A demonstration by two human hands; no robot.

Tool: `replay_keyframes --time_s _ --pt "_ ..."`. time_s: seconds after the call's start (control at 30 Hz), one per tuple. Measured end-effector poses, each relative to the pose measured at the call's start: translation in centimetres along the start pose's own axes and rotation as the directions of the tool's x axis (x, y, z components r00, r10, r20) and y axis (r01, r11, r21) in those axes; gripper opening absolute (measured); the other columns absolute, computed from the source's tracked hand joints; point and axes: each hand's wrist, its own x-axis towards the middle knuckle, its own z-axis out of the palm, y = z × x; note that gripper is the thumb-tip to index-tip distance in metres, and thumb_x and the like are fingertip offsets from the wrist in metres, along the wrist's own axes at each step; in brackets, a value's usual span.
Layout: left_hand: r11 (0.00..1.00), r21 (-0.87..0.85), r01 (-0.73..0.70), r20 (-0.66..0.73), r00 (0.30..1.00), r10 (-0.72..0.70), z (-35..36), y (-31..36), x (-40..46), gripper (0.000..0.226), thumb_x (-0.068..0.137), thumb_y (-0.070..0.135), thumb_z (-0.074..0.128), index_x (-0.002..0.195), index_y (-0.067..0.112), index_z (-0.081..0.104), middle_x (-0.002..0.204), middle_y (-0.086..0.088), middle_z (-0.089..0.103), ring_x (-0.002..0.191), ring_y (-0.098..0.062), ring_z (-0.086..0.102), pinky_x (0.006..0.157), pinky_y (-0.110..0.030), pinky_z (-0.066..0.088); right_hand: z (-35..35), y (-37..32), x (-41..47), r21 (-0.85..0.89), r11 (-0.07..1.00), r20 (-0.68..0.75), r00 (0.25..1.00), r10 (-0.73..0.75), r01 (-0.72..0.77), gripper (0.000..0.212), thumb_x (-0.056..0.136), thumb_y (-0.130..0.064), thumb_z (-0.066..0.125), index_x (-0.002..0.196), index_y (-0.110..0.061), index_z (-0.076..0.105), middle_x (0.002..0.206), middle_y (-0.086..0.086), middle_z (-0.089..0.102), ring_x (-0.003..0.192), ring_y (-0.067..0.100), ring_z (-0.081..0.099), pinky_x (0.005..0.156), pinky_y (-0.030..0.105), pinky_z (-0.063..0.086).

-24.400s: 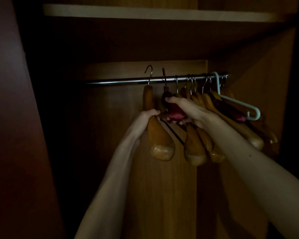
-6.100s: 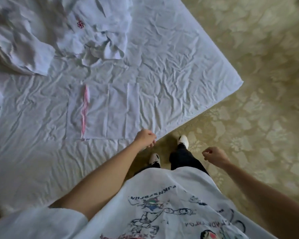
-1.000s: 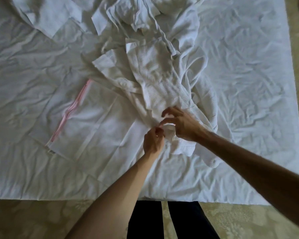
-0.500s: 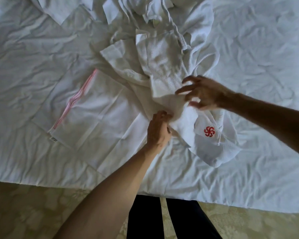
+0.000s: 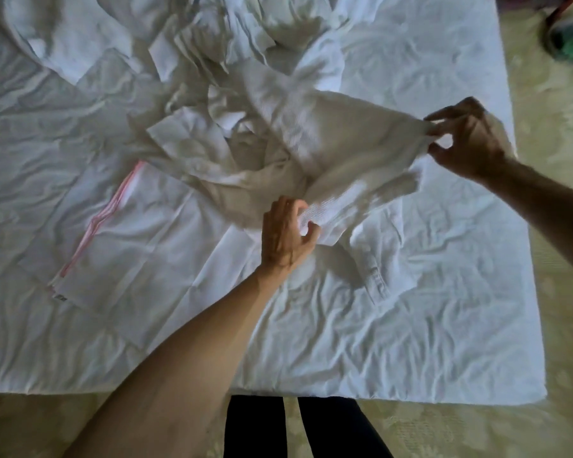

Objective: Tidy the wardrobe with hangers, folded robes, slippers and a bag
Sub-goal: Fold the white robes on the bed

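— On the white bed sheet, what is going on?

— A white robe lies in a crumpled heap, up toward 12 o'clock. Part of it is pulled out toward 3 o'clock.

— Who is pulling it?

— The right hand. It pinches one edge of the robe with its fingers and lifts it off the sheet, over at 2 o'clock.

— And the other hand?

— The left hand is near the middle. Its fingers are curled round another bit of the same robe, and the cloth stretches between the two hands.

— Where is the bag?

— The flat white bag with the pink strip lies on the sheet at 9 o'clock from the left hand. The robe heap covers its top corner.

— Anything else?

— More white cloth is bunched at 11 o'clock. The person's dark legs stand at 6 o'clock on the patterned floor.
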Motion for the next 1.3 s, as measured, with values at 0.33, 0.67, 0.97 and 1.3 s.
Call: replay_keyframes --time_s 0.33,0.67,0.97,1.3 --pt "0.971 0.236 -0.046 0.125 0.992 0.017 3.5 -1.7 -0.6 0.066 0.072 0.028 0.079 0.129 0.011 0.053 0.124 -0.007 0.057 0.111 -0.03 0.056 0.091 -0.04 0.043 6.4 0.9 -2.8 -0.151 0.816 -0.031 0.822 -0.569 0.559 0.034 0.075 -0.006 0.079 0.108 -0.006 0.071 0.131 0.017 0.063 0.122 0.038 0.058 0.105 0.051 0.044" --pt "0.813 0.434 -0.388 0.224 0.921 0.32 3.5 -3.2 -3.3 0.041 0.08 0.009 0.065 0.119 0.021 0.061 0.11 -0.002 0.057 0.095 -0.026 0.057 0.077 -0.038 0.044 5.9 -1.8 -1.1 0.027 0.907 -0.052 0.907 -0.418 0.419 0.022 0.089 -0.01 0.064 0.11 -0.011 0.067 0.09 0.008 0.075 0.069 0.035 0.069 0.059 0.038 0.054" --pt "0.805 0.495 -0.327 0.176 0.945 0.276 1.8 -7.5 4.9 0.025 0.073 0.005 0.064 0.097 0.015 0.065 0.095 -0.006 0.064 0.087 -0.03 0.062 0.077 -0.04 0.047 7.8 -1.4 4.4 0.071 0.994 -0.128 0.987 0.092 -0.084 0.041 0.084 -0.032 0.044 0.111 -0.012 0.067 0.093 0.028 0.07 0.084 0.049 0.065 0.07 0.045 0.049" --pt "0.992 -0.014 0.122 0.221 0.968 -0.116 -5.6 -11.4 15.4 0.012 0.083 0.021 0.071 0.094 0.018 0.07 0.077 0.004 0.069 0.075 -0.017 0.063 0.067 -0.03 0.051 10.7 -2.2 7.1 0.066 0.88 0.104 0.881 0.462 -0.47 0.037 0.087 -0.032 0.046 0.094 -0.006 0.071 0.102 0.028 0.066 0.095 0.047 0.062 0.077 0.042 0.049"
